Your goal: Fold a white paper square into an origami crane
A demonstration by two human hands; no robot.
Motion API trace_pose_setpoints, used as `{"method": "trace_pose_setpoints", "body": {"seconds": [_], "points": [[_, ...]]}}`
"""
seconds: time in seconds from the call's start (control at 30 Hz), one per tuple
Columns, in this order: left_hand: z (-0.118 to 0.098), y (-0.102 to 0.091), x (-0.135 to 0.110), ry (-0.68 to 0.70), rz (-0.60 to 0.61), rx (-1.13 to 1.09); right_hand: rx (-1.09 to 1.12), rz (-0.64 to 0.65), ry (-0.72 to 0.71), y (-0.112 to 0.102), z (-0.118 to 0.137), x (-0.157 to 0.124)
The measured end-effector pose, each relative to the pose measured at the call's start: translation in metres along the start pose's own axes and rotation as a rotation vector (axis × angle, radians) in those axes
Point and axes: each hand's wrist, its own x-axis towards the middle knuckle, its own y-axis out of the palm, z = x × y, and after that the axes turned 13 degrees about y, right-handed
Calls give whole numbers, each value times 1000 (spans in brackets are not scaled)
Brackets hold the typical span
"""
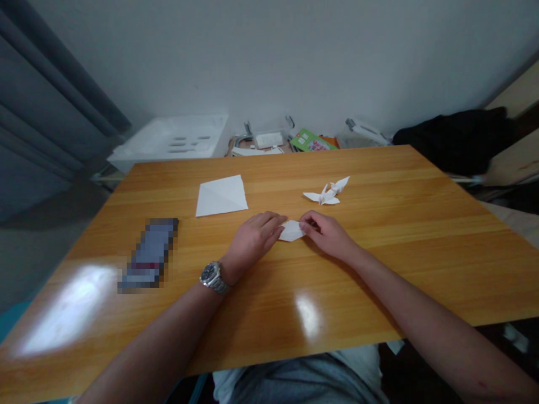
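A small folded piece of white paper [292, 230] lies on the wooden table [379, 264] between my two hands. My left hand [254, 238], with a metal wristwatch [214, 277] on the wrist, presses its curled fingers on the paper's left edge. From the right, my right hand [326, 232] pinches the paper's other edge with bent fingers. A finished white paper crane [327, 193] sits just beyond my right hand. A flat white square sheet [221, 195] lies beyond my left hand.
A blurred dark rectangular object [149, 254] lies on the table to the left. Behind the table's far edge are a white plastic bin [174, 140], a green packet [311, 140] and small clutter. Dark clothing [455, 137] is heaped at the right; a curtain hangs left.
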Motion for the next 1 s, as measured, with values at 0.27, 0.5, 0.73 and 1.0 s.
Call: {"method": "trace_pose_setpoints", "body": {"seconds": [0.27,0.5,0.73,1.0], "points": [[1,6,-4,164,167,29,-224,-110,-141,9,-14,5],[1,8,-5,158,268,6,-224,-120,-139,9,-16,5],[-1,7,-4,129,267,-16,-192,-134,-173,10,-16,6],[3,8,-5,111,254,29,-199,5,-364,4,-8,4]]}}
